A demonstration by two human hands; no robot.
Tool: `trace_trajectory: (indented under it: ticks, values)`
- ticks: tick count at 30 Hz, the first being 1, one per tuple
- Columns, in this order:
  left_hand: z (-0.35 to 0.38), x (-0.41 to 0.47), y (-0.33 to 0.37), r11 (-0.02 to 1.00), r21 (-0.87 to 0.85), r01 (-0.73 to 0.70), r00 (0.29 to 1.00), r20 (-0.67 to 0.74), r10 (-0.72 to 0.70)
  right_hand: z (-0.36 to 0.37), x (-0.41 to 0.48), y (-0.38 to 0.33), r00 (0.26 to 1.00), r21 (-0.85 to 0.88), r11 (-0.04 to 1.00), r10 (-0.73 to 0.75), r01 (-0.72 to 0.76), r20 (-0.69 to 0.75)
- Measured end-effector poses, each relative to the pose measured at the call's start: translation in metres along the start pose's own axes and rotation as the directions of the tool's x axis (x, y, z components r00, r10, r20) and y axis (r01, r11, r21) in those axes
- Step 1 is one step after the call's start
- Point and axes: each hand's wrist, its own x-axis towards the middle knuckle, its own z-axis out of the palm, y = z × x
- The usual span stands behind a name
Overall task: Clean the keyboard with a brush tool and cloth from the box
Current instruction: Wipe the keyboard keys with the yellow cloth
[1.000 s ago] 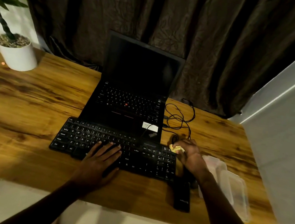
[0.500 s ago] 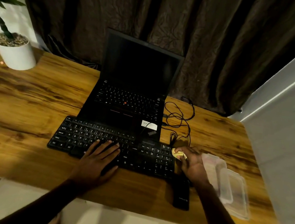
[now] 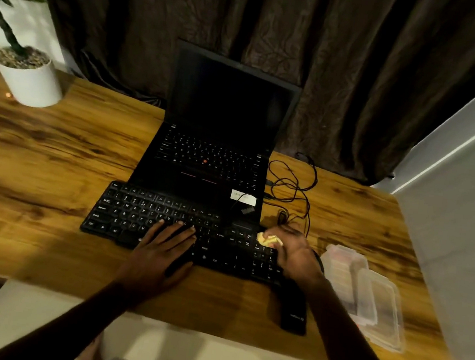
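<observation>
Far left, back of the desk: white plant pot, well apart from everything else.

Centre: black keyboard lies flat on the desk, directly in front of the open laptop, back edge touching or just under the laptop's front edge. Laptop screen is dark.

Left hand: flat, palm down, fingers spread and extended, resting on the keyboard's lower middle section. Fingertips sit on the keys, heel of the hand at the keyboard's near edge. Holding nothing.

Right hand: fingers curled closed round a small bunched yellow cloth, at the keyboard's right end, over the numpad area. The cloth sticks out on the left side of the fingers and looks pressed against the keys at the upper right corner; contact itself is blurred, can't confirm.

Behind the right hand: tangle of black cable on the desk beside the laptop's right side.

Under or just near the right wrist: dark rectangular object lying at the desk's near edge, off the keyboard's right end. Can't tell what it is.

Right of that: clear plastic box with its lid lying beside it and overlapping it, just beside the right forearm. Contents too blurred to make out.
</observation>
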Motion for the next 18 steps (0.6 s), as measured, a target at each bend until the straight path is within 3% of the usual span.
trace_trajectory:
  ticks: [4,12,18]
  values:
    - [0.001,0.000,-0.001,1.000,-0.007,0.010,1.000,0.001,-0.010,0.000,-0.007,0.002,0.999,-0.028,0.999,0.047,-0.047,-0.020]
    - [0.000,-0.001,0.000,1.000,-0.003,0.018,1.000,-0.005,-0.018,0.019,0.016,-0.029,0.999,-0.019,0.999,-0.044,0.044,0.005]
    - [0.001,0.001,-0.001,1.000,0.002,0.020,1.000,-0.002,-0.020,0.006,-0.004,-0.005,0.999,-0.032,0.999,0.040,-0.040,-0.005]
